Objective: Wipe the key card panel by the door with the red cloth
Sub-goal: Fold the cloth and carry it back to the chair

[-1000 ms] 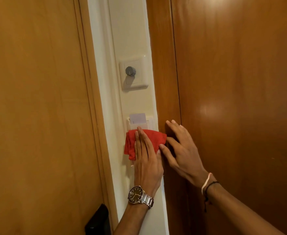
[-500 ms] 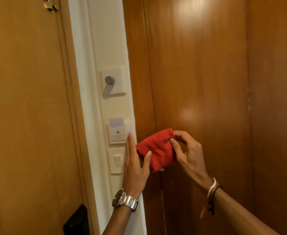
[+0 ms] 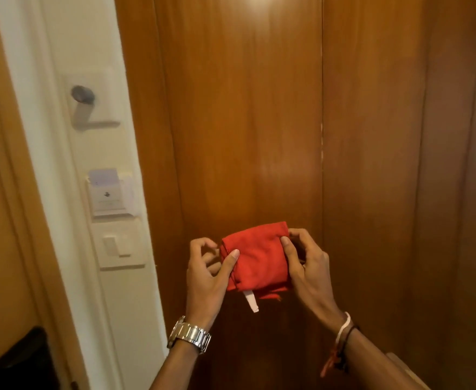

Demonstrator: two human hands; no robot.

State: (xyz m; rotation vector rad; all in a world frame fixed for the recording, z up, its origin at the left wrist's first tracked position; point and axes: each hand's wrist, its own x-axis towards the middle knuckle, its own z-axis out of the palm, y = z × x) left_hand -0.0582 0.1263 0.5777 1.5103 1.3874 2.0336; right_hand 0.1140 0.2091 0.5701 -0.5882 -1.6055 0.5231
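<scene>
Since the earlier frame you have pulled the red cloth (image 3: 255,261) off the key card panel (image 3: 109,195) at left, pinching it folded between left hand (image 3: 208,273) and right hand (image 3: 305,266) at lower center, so wiping looks done or paused.

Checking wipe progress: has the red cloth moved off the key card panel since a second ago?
Yes. The red cloth has moved right, off the key card panel, and is now held by both hands against the wood.

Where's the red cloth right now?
Head view, lower centre: the red cloth is folded and pinched between the left hand and right hand, in front of the wooden panel, off the key card panel.
</scene>
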